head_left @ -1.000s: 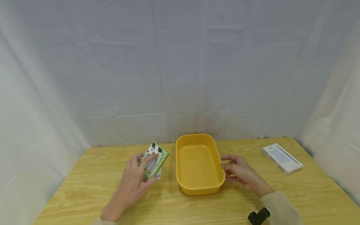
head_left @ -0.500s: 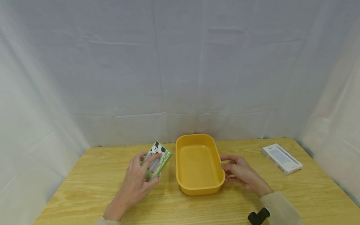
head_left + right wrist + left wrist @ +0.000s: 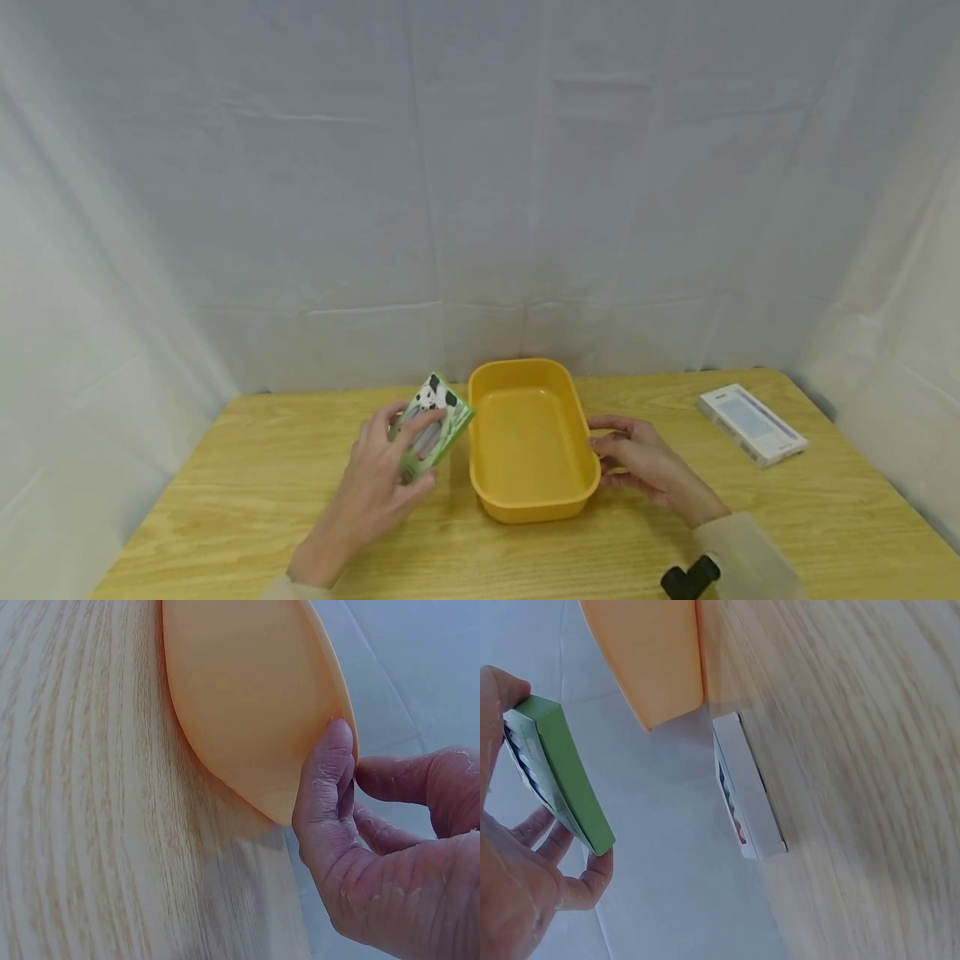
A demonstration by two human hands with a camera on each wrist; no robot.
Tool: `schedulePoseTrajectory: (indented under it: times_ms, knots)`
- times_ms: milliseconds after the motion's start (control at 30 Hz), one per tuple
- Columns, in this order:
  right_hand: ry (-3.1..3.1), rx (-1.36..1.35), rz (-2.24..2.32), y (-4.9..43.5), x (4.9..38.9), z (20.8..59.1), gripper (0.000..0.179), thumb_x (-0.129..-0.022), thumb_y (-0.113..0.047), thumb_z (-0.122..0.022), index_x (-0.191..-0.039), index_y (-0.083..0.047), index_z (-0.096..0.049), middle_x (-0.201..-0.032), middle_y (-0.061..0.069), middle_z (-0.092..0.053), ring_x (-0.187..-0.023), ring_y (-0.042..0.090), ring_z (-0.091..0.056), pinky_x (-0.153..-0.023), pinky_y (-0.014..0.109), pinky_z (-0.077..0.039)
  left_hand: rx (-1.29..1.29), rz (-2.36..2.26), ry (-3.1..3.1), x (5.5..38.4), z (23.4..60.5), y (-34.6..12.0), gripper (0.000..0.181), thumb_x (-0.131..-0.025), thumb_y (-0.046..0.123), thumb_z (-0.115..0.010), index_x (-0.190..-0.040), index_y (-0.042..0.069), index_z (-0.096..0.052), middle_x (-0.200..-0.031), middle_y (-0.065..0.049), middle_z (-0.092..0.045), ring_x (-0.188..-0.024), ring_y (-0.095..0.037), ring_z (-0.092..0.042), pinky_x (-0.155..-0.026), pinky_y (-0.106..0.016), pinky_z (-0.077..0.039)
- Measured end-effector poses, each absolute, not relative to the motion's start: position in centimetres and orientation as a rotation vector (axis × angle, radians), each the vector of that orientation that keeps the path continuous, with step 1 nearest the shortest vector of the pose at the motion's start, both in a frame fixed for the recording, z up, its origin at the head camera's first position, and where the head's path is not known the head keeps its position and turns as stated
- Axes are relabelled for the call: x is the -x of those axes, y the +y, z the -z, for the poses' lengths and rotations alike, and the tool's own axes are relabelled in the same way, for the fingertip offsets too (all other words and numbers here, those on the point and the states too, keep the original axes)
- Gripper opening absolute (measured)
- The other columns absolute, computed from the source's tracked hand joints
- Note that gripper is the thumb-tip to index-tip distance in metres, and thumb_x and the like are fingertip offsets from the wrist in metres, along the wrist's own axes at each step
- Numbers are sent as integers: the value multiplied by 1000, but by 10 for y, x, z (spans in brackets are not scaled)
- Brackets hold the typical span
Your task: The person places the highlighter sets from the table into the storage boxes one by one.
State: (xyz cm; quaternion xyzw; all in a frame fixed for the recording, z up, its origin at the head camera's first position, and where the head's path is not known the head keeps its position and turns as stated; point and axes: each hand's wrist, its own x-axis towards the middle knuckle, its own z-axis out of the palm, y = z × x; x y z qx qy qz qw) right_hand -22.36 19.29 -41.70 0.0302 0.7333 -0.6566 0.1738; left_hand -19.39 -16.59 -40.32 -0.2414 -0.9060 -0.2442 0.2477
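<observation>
Two hands are at work over the bench (image 3: 247, 508), the right sleeve (image 3: 753, 562) nearest, with a black device (image 3: 690, 577) at its cuff. The left hand (image 3: 375, 471) grips a green box (image 3: 437, 423) with a panda picture, its fingers parted only by the box's width; the box is tilted, left of the yellow tray (image 3: 528, 446). In the head view a corner of it seems to meet the tray's left rim, but the left wrist view shows a gap between them and the box raised off the bench. That view also shows a white box (image 3: 746, 787) with a window in its side, resting on the bench near the tray; from the head it is out of sight, with the left hand and green box in the way. The right hand (image 3: 637, 458) holds the tray's right side, and the right wrist view shows its bent fingers against the outer wall and rim, close together, a detail the head view largely hides. Farther right, a flat white package (image 3: 752, 423) lies on the bench, well apart from the tray. Behind everything hangs a creased pale sheet (image 3: 480, 183)
</observation>
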Motion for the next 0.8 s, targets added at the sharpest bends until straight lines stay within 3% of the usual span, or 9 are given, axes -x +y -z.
schedulePoseTrajectory:
  times_ms: [800]
  knots:
    - [2074, -93, 1851, 193, 225, 416, 52, -101, -15, -59, -148, 1, -45, -96, 6, -69, -79, 16, -66, -67, 29, -60, 743, 656, -2502, 193, 398, -147, 74, -76, 25, -76, -144, 41, -52, -144, -21, -49, -118, -34, -53, -89, -51, -50]
